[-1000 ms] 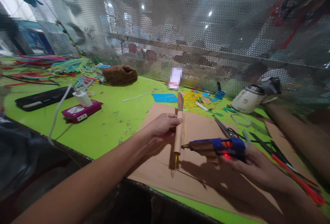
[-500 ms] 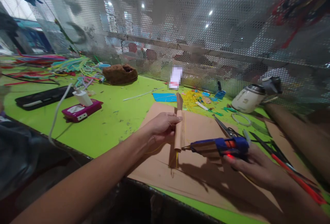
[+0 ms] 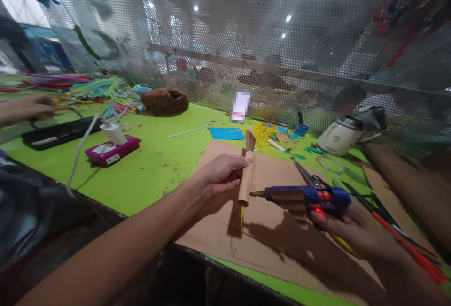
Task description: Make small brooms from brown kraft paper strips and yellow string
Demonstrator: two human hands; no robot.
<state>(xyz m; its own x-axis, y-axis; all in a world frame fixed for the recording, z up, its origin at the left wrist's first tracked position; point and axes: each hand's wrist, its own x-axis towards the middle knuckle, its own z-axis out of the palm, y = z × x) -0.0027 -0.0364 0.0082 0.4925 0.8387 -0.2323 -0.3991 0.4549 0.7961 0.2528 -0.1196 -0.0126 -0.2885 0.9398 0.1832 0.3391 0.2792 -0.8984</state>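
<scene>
My left hand (image 3: 227, 172) is closed round a small roll of brown paper (image 3: 246, 181), thumb on its front. Yellow strings (image 3: 242, 217) hang from the roll's lower end, and a fringed or flattened strip (image 3: 250, 141) sticks out at the top. In my right hand (image 3: 352, 226) is a blue hot glue gun (image 3: 310, 198) with a red light glowing near the grip. Its brass nozzle points left and sits at or very near the roll's lower right side; contact I cannot tell. Beneath both hands lies a flat brown paper sheet (image 3: 211, 240).
Right of the sheet are scissors (image 3: 308, 172), red-handled tools (image 3: 408, 240), a ring (image 3: 330, 164) and a white pot-like container (image 3: 340, 134). Yellow scraps (image 3: 264, 137) lie behind. A purple power socket (image 3: 112, 150) with a cable stands left. Another person's hand (image 3: 28, 109) is at far left, someone's arm (image 3: 394, 179) at right.
The glue gun has shifted slightly right and up along the roll's side. The roll has tilted a little to the right. Another person's hand has come in at the far left.
</scene>
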